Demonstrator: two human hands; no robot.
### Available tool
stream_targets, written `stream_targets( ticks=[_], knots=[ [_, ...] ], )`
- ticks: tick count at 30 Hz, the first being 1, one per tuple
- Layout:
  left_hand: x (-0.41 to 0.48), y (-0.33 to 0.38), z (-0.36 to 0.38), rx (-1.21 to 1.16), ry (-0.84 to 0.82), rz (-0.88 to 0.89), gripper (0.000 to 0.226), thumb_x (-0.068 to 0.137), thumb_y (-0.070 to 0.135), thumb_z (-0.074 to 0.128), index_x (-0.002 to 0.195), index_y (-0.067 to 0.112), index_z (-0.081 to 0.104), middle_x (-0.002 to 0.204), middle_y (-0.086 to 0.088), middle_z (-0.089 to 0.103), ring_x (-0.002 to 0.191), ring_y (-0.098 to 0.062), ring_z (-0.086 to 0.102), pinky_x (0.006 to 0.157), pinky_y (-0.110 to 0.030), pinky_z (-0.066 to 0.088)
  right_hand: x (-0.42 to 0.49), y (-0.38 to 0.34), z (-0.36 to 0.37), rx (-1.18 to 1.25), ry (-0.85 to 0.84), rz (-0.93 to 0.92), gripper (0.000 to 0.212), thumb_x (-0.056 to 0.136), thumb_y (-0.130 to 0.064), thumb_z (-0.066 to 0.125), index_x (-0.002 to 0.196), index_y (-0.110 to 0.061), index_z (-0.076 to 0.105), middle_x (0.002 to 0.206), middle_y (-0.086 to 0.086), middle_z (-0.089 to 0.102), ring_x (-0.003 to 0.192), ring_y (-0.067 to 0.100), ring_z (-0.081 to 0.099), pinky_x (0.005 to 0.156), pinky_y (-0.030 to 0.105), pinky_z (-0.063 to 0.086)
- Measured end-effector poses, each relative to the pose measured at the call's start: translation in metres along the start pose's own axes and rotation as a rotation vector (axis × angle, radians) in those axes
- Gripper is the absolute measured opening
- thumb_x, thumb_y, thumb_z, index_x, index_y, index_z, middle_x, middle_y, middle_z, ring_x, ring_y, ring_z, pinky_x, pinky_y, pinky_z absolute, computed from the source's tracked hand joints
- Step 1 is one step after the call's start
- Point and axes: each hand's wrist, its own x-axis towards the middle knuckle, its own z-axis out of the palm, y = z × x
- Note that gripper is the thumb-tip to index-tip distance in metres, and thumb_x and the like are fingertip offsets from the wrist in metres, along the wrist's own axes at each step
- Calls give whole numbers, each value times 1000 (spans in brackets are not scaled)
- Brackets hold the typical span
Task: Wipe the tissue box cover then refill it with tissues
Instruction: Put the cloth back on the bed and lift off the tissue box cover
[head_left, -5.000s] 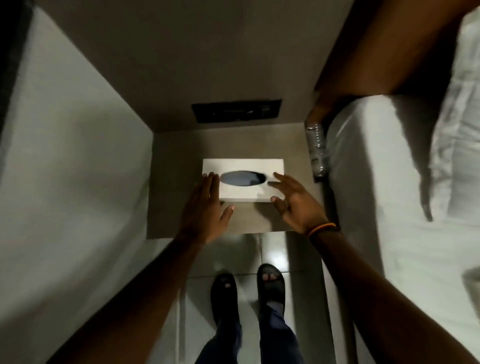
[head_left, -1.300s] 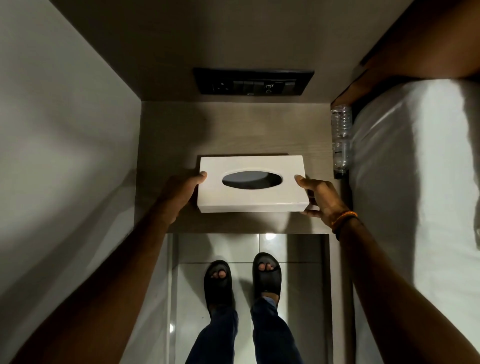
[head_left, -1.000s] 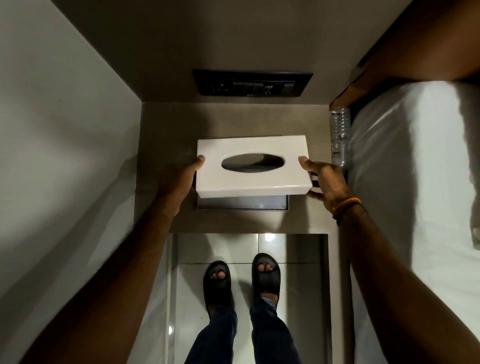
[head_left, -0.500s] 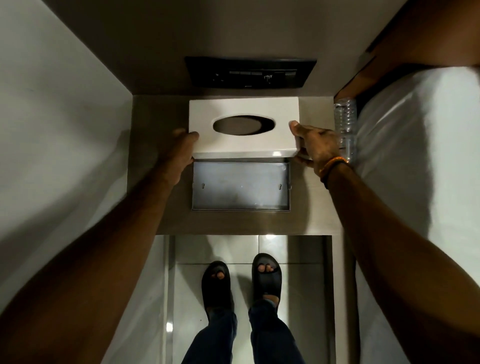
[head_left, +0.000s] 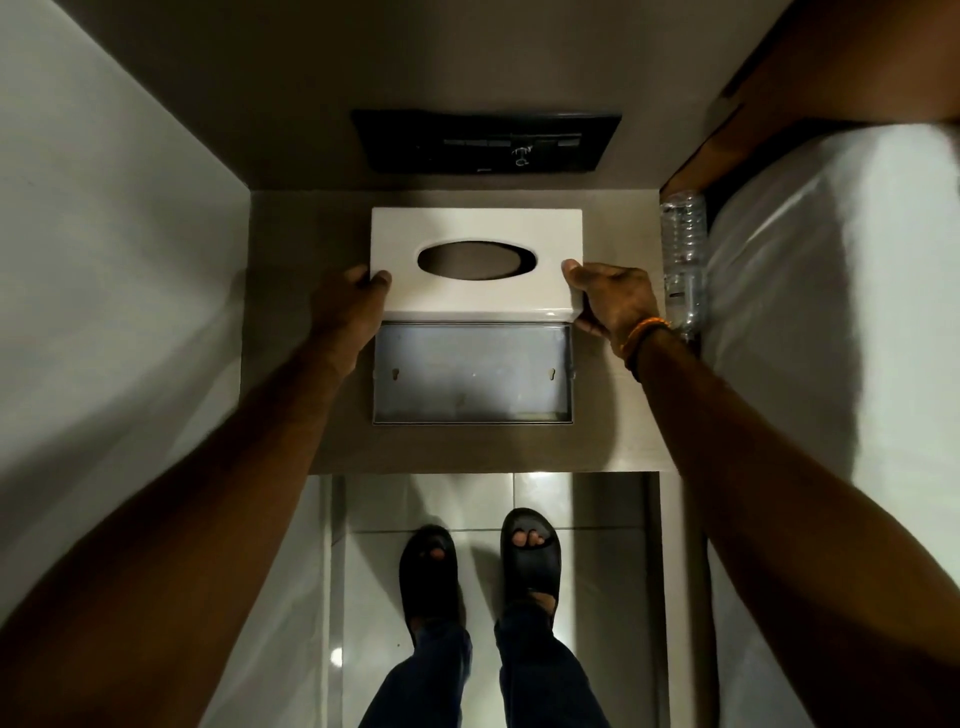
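The white tissue box cover (head_left: 475, 291) with an oval slot is off its base and sits at the back of the brown bedside shelf (head_left: 291, 415). My left hand (head_left: 349, 306) grips its left end and my right hand (head_left: 613, 299) grips its right end. Through the slot I see only the shelf, no tissues. The flat metal base tray (head_left: 472, 374) lies bare on the shelf just in front of the cover, with two keyhole slots in it.
A clear plastic bottle (head_left: 684, 260) lies at the shelf's right edge against the white bed (head_left: 831, 338). A black switch panel (head_left: 485, 141) is on the back wall. A white wall (head_left: 104, 286) closes the left side. My sandalled feet stand on the tiled floor (head_left: 597, 571).
Both hands took the cover by its ends, lifted it off the metal base and moved it back toward the wall. Over the last half second it came down slightly.
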Motion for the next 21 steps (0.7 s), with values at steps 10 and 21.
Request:
stream_targets(
  ticks=[10, 21],
  knots=[
    [-27, 7, 0, 119, 139, 123, 41, 102, 38, 54, 125, 6, 66, 122, -16, 70, 113, -30, 67, 92, -38, 55, -14, -3, 6, -147, 134, -169, 40, 89, -39, 79, 107, -3, 76, 102, 8, 75, 100, 22, 70, 100, 32, 55],
    [-107, 60, -4, 79, 172, 274, 49, 99, 32, 62, 141, 6, 56, 140, -12, 62, 124, -26, 62, 103, -40, 52, -96, -7, -39, -161, 263, -221, 47, 92, -34, 76, 128, -6, 68, 128, 10, 72, 122, 24, 66, 104, 24, 47]
  ],
)
